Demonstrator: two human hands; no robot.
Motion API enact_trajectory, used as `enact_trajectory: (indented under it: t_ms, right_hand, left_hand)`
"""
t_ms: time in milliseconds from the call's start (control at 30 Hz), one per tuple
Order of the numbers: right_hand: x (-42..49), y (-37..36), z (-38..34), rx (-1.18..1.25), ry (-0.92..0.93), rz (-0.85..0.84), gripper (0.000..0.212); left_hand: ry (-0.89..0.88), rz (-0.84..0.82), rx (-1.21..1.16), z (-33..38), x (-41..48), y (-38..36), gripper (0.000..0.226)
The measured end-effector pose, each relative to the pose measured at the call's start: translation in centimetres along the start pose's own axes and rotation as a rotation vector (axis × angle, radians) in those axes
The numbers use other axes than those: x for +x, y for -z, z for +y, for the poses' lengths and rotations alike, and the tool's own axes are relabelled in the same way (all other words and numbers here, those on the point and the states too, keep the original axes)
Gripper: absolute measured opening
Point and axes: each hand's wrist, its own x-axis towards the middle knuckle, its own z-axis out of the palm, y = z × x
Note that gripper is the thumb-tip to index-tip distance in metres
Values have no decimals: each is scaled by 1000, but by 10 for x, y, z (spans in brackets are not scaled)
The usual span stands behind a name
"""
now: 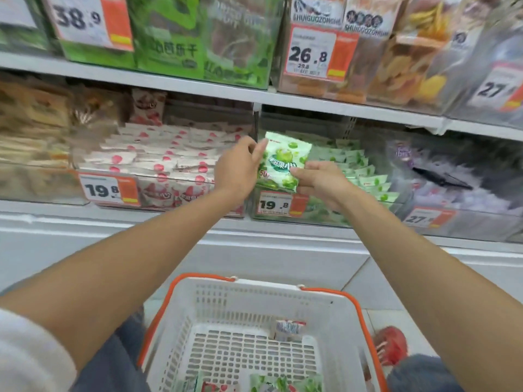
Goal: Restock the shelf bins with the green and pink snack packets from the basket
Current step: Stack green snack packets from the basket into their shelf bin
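The fingers [259,150] of the left hand [236,168] are curled and pinch the upper left edge of a green packet [283,162]. The right hand [319,182] grips the same packet at its lower right side, with the thumb on the front face and the other fingers behind it. So both hands hold this one packet between them. It stands nearly upright, a little tilted, with its printed face toward the camera. The packet is in the air, just in front of the green bin [325,215], above the bin's front wall and not yet inside.

In this bin more green packets [368,179] stand in rows, one behind the other. On its front wall there is a price tag [276,204] that reads 19.8. Just beside it, to the left, the pink bin [169,195] is filled with pink packets [152,161] and carries a second tag [109,190] with the same price. Both bins stand on the lower shelf [85,219]. On the upper shelf [198,86] there are big green bags [169,38] and blurred yellow bags [402,66].

Below, between the two forearms, is the white basket [319,296] with orange handles. A few loose packets [283,384], green and pink, lie at its near edge, partly cut off by the frame. One small packet [288,330] lies by the far wall, and I cannot tell its colour
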Motion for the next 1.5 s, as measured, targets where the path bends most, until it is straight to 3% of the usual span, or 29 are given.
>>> enact_trajectory:
  t_ms: [100, 233, 400, 533, 767, 933, 1500]
  right_hand:
    - [54, 1, -12, 47, 18, 108, 53]
    - [133, -4, -22, -25, 42, 297, 29]
    - [212, -16, -25, -163, 121, 334, 43]
    - [243, -30, -22, -218, 100, 354, 38]
    - [254, -31, -10, -190, 83, 367, 39]
    - [245, -33, -13, -130, 105, 435, 29]
    - [244, -33, -6, -385, 152, 471, 37]
  left_hand:
    - [12, 19, 164, -11, 40, -2, 42]
    - [88, -169, 138, -35, 77, -21, 42]
    - [37, -203, 89, -52, 90, -32, 41]
    - [4, -183, 58, -56, 89, -34, 44]
    - [-1, -188, 43, -56, 86, -33, 47]
    - [-1, -187, 37, -54, 85, -32, 46]
    - [16, -191, 35, -54, 84, -32, 46]
